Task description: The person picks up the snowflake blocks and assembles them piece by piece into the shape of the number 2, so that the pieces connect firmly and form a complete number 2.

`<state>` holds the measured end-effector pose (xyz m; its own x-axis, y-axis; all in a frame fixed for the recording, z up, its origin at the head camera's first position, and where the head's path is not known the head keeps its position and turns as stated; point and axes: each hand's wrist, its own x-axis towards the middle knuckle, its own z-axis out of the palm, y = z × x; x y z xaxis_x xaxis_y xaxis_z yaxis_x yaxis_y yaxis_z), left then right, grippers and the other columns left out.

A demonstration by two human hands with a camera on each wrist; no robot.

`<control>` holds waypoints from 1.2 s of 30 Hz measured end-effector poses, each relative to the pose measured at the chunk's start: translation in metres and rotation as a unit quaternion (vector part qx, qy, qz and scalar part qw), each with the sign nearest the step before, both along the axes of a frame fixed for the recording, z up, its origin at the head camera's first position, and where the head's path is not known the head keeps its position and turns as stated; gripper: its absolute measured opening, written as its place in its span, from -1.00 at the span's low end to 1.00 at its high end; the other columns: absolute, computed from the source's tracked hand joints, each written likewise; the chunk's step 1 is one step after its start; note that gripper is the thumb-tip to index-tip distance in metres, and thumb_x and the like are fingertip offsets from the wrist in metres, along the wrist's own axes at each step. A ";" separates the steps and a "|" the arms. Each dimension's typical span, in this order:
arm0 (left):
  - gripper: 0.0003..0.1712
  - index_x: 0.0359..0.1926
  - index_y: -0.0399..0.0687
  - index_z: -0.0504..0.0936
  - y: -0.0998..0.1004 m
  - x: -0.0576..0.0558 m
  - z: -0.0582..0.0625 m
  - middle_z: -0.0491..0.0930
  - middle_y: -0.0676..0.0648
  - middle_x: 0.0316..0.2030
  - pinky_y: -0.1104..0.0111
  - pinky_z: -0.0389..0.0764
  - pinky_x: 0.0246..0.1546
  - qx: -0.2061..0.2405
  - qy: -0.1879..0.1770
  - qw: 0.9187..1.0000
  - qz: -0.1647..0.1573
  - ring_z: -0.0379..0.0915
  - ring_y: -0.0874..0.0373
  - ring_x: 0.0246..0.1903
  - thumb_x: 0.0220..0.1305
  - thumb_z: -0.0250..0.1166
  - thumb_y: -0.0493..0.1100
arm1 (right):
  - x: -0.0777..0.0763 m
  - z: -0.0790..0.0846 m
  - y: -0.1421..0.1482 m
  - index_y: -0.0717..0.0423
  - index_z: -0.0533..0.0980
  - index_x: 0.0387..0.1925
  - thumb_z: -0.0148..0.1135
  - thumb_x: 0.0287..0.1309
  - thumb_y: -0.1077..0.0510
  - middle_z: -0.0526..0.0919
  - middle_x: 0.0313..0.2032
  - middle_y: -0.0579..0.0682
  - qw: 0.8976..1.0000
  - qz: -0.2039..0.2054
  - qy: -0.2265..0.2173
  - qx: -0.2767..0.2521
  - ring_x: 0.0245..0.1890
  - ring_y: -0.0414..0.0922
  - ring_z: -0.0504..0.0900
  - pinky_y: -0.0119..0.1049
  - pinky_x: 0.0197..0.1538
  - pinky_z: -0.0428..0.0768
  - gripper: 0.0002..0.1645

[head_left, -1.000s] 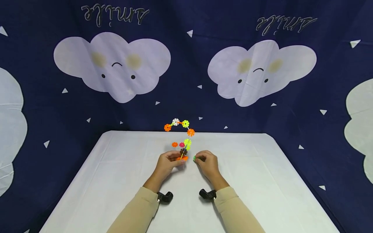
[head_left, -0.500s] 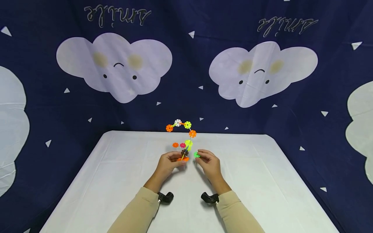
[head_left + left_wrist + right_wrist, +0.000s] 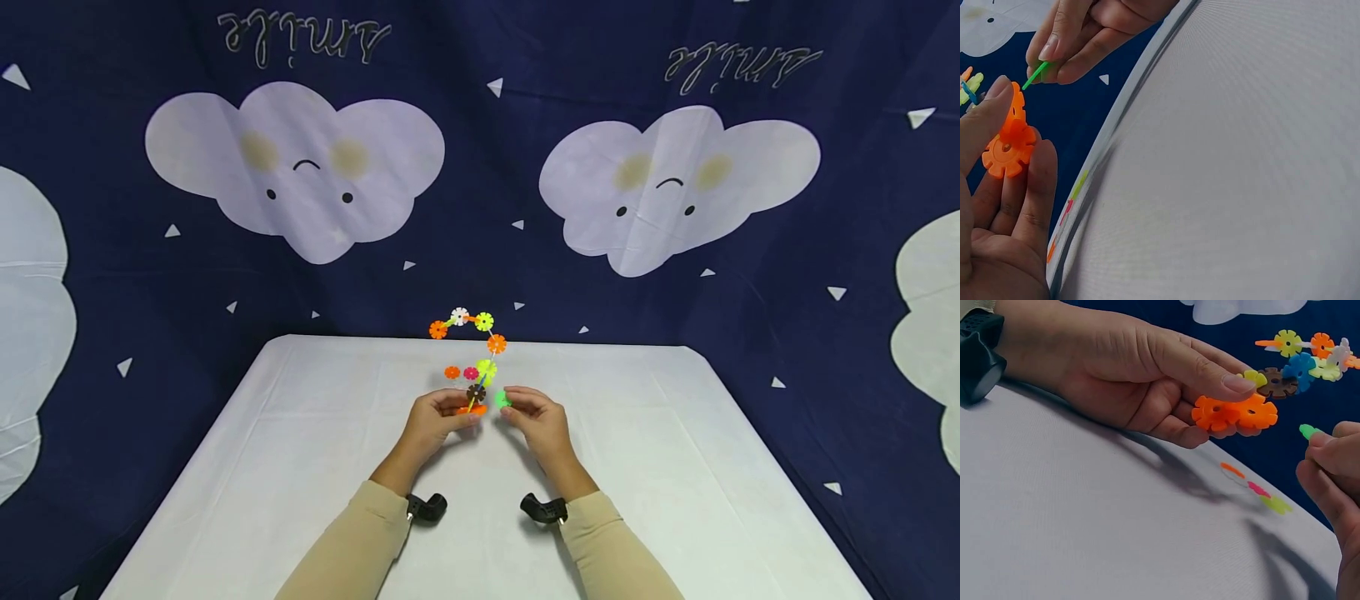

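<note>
My left hand [image 3: 437, 417] pinches the lower end of a curved chain of interlocking snowflake discs, at its orange discs [image 3: 1235, 414]. From there the chain runs up through a brown disc [image 3: 476, 393], a blue disc [image 3: 1301, 372] and several yellow, orange and white ones. It ends at an orange disc [image 3: 438, 330] at the upper left in the head view. My right hand [image 3: 540, 421] pinches a green snowflake disc [image 3: 1036, 75] between thumb and fingers. In the left wrist view it is edge-on, its tip close to the orange discs with a small gap between.
Loose discs lie on the white table [image 3: 337, 500] behind the hands: an orange one [image 3: 452, 372], a pink one [image 3: 471, 373] and a yellow-green one [image 3: 1277, 504]. A dark blue cloth [image 3: 480, 167] with clouds hangs behind the table. Each wrist wears a black camera [image 3: 427, 508].
The right hand has turned the green disc from nearly edge-on to a fuller face in the head view, then moved it slightly left. The left hand keeps its hold on the chain.
</note>
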<state>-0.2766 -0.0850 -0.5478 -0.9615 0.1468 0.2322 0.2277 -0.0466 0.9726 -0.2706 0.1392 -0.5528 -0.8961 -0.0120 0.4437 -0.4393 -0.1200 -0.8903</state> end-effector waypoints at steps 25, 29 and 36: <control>-0.58 0.01 -0.35 0.75 -0.001 0.001 -0.001 0.77 -0.19 -0.13 0.31 0.75 -0.18 0.004 -0.002 1.000 -0.010 0.68 0.02 -0.21 0.09 0.61 -0.45 | 0.008 0.005 -0.007 0.58 0.63 -0.03 0.41 0.13 0.61 0.63 0.07 0.47 0.997 0.053 0.054 0.017 -0.07 -0.02 0.74 -0.30 -0.04 0.73 -0.67; -0.60 0.01 -0.34 0.76 -0.001 0.001 -0.001 0.77 -0.18 -0.13 0.34 0.74 -0.18 -0.002 0.002 1.000 -0.007 0.68 0.02 -0.21 0.11 0.61 -0.43 | 0.007 0.004 -0.006 0.57 0.64 -0.03 0.41 0.14 0.60 0.64 0.06 0.46 0.996 0.058 0.057 0.022 -0.03 -0.03 0.74 -0.29 -0.02 0.72 -0.68; -0.59 0.01 -0.36 0.76 0.000 0.000 0.000 0.77 -0.19 -0.14 0.35 0.74 -0.25 0.004 0.008 1.000 -0.009 0.68 -0.01 -0.24 0.10 0.60 -0.46 | 0.006 0.002 -0.005 0.53 0.66 -0.06 0.40 0.16 0.60 0.66 0.05 0.44 0.995 0.063 0.075 0.034 0.03 0.01 0.73 -0.28 0.04 0.70 -0.72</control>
